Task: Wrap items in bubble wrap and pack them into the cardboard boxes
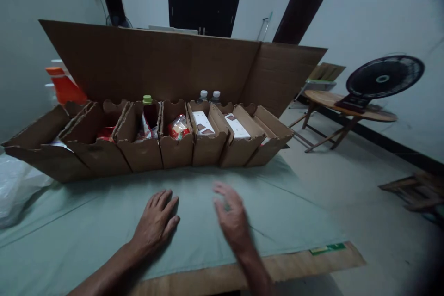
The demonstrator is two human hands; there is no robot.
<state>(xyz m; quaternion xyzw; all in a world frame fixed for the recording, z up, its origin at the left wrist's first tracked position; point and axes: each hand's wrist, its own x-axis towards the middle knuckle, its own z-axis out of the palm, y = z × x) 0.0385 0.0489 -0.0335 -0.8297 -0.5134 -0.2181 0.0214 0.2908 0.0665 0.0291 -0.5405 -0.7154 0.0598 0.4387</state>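
Note:
My left hand [156, 222] lies flat, palm down, on the pale green cloth [86, 222] that covers the table, fingers apart and empty. My right hand [231, 215] hovers just above the cloth beside it, blurred, fingers loosely spread, holding nothing. Beyond both hands stands a row of several open cardboard bins [145, 143]. One bin holds a dark bottle with a green cap [149, 111], another a red and white packet [178, 127], and two hold white boxes [203, 122]. Two capped water bottles [209, 96] stand behind the bins.
A tall cardboard sheet [173, 62] stands behind the bins. A white plastic bag [17, 185] lies at the table's left. An orange container [64, 85] sits at the far left. To the right are a round wooden folding table [343, 101] with a black fan [385, 76].

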